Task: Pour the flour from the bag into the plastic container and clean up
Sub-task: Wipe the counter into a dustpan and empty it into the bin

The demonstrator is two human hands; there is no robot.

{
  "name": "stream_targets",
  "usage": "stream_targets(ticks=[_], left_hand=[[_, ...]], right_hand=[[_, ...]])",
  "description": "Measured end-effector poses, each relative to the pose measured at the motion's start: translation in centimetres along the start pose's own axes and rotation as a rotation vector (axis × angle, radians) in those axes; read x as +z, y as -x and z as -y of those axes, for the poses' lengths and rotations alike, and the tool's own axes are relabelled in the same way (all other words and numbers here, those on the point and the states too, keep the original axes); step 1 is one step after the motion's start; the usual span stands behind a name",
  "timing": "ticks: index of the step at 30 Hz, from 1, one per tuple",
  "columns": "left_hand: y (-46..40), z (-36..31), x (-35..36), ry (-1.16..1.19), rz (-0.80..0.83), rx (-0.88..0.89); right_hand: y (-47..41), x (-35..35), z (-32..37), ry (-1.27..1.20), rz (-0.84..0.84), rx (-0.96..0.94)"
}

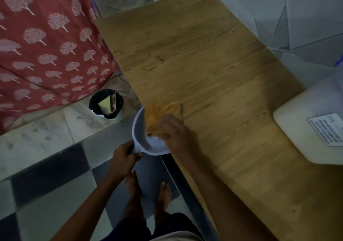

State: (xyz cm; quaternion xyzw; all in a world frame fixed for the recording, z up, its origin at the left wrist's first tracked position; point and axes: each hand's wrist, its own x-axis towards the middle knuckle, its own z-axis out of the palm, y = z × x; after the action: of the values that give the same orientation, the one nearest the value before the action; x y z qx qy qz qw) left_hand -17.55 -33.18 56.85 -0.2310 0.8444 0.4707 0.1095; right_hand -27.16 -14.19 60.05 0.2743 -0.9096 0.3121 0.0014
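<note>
Dustpan (141,135) at table (213,64) edge; bin (106,103) left.

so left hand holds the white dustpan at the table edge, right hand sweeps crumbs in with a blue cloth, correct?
Not quite: in the head view the cloth under the right hand is orange, not blue. The left hand does hold the white dustpan at the table edge.

Both forearms are bare, with no sleeves, watch or rings showing on the left hand (123,159) or the right hand (175,132). The two bare feet (146,192) wear no shoes. At six o'clock, dark navy fabric shorts (172,226) sit below the pale grey hem of a top (167,236).
</note>
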Motion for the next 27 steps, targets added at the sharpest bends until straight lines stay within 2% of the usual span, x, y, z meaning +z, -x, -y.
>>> stream_targets(ticks=[2,4,7,8,10,12,14,15,16,19,20,22,24,27], left_hand=[[0.8,0.4,0.0,-0.009,-0.008,0.007],[1.5,0.7,0.1,-0.004,-0.005,0.010],[2.8,0.8,0.6,-0.008,0.017,0.024],[3.1,0.8,0.8,-0.011,0.021,0.033],[3.9,0.8,1.3,0.008,0.042,0.033],[4.7,0.8,1.8,0.030,0.067,0.052],[5.4,0.8,2.3,0.026,0.073,0.061],[5.7,0.9,2.4,0.026,0.069,0.063],[5.9,1.1,2.5,0.027,0.068,0.066],[6.3,1.5,2.5,0.019,0.081,0.051],[6.5,1.7,2.5,0.014,0.091,0.049],[7.0,1.7,2.6,0.028,0.096,0.047],[7.4,1.9,2.6,0.026,0.103,0.038],[8.1,2.3,2.7,-0.017,0.144,0.038]], right_hand=[[1.8,0.5,1.8,-0.202,0.082,-0.037],[2.7,-0.3,1.7,-0.363,0.057,0.046],[3.5,-4.4,-0.3,-0.499,-0.165,0.357],[3.5,-6.3,-1.7,-0.479,-0.278,0.418],[3.2,-10.2,-5.1,-0.273,-0.465,0.478],[2.9,-12.2,-9.1,-0.044,-0.556,0.488],[3.1,-10.9,-10.4,0.021,-0.469,0.612],[3.5,-9.3,-9.6,0.045,-0.407,0.610],[4.0,-7.2,-8.1,0.042,-0.356,0.550],[6.2,-1.4,-2.9,0.016,-0.222,0.199],[7.3,-0.4,-1.3,-0.038,-0.162,0.149],[9.6,0.5,1.1,-0.196,-0.065,0.178],[11.2,-0.6,2.7,-0.337,-0.133,0.293],[11.6,-5.4,0.2,-0.234,-0.465,0.448]])
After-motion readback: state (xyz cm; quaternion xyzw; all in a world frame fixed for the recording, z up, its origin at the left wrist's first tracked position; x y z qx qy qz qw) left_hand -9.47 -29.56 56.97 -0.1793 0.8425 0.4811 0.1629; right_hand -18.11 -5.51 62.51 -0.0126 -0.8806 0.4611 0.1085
